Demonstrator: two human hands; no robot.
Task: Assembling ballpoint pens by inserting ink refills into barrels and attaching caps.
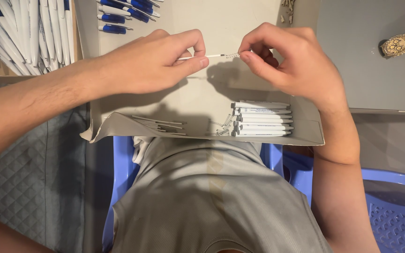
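My left hand (153,61) pinches a thin white pen refill (208,56) between thumb and forefinger, held level over a shallow cardboard tray (212,93). My right hand (289,58) pinches a small metal spring (232,55) at the refill's right tip. Both hands hover above the tray, a few centimetres apart. Below them in the tray lie a stack of white pen barrels (261,119), a pile of loose springs (221,126) and several thin refills (158,124).
Finished white pens with blue caps (118,14) lie at the tray's far end. More white pens (19,33) fill a box at the top left. A gold wristwatch (398,44) rests on the grey surface at right. Blue plastic chairs (394,206) stand below.
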